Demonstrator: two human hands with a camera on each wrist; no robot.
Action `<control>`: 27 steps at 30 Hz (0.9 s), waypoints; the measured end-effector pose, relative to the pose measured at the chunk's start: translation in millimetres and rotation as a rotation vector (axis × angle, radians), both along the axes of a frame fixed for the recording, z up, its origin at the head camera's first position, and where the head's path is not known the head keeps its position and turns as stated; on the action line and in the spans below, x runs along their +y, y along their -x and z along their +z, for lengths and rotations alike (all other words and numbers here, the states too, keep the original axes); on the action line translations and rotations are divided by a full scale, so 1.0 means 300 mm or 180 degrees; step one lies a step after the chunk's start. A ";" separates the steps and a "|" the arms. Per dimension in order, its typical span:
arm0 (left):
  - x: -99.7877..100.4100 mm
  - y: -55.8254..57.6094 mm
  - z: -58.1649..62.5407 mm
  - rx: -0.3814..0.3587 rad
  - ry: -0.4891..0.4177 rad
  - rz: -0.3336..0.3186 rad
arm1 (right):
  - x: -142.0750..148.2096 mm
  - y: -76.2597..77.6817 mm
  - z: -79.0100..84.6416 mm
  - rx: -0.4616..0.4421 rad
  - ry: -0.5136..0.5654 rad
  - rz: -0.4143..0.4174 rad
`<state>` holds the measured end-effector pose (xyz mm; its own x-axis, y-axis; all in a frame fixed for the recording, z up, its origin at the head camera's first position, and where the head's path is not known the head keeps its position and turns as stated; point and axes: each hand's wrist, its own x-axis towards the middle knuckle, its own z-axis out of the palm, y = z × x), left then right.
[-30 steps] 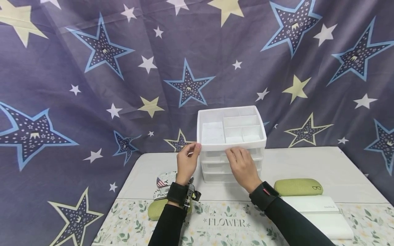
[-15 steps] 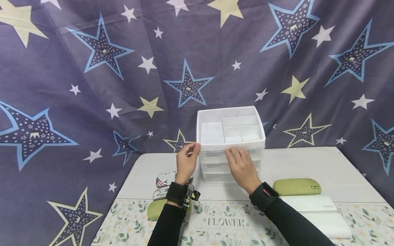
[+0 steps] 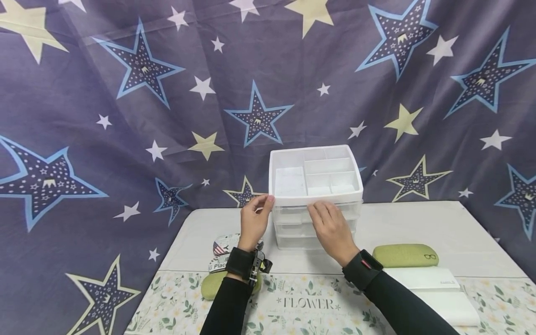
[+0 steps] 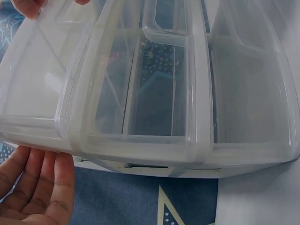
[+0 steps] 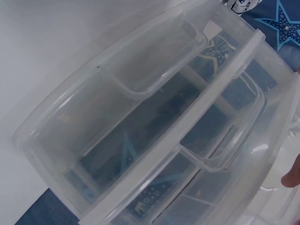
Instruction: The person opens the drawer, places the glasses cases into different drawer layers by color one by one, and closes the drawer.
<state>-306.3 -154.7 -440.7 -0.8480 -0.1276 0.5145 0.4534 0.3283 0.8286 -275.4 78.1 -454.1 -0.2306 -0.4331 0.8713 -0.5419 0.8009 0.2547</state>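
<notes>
A white plastic drawer unit [image 3: 291, 201] with a compartmented top tray [image 3: 290, 180] stands on the table. Below the tray are several clear drawers, the lower ones [image 3: 293, 242] pushed in. My left hand [image 3: 253, 222] is at the unit's front left corner, thumb by the tray's rim. In the left wrist view, this hand's fairly straight fingers [image 4: 60, 176] touch the side wall. My right hand [image 3: 331, 228] hooks its curled fingers over the top drawer's [image 3: 289, 215] front edge, just under the tray. The right wrist view shows one fingertip [image 5: 291, 174] there.
On the right lie a green glasses case [image 3: 405, 255] and a white case [image 3: 444, 304]. Patterned cases [image 3: 226, 244] and another green case [image 3: 211, 284] are at the left, partly behind my left forearm. A star-patterned curtain [image 3: 188, 56] hangs behind the table.
My right wrist has shifted slightly right and toward me, and the top drawer's front sits slightly farther out. The left hand keeps its place at the corner.
</notes>
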 end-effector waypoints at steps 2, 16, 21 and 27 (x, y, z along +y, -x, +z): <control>-0.001 0.001 0.000 -0.0016 0.0012 -0.0028 | 0.002 -0.006 0.003 -0.0047 -0.0017 -0.0007; -0.009 -0.003 0.008 0.0033 0.0138 -0.0004 | -0.004 -0.029 -0.001 -0.0102 0.0073 0.0055; -0.010 0.000 0.004 0.0033 0.0126 -0.0012 | -0.004 -0.041 0.003 -0.0160 0.0073 0.0032; -0.009 0.001 0.006 0.0058 0.0065 -0.0068 | -0.002 -0.055 0.013 -0.0198 0.0015 0.0010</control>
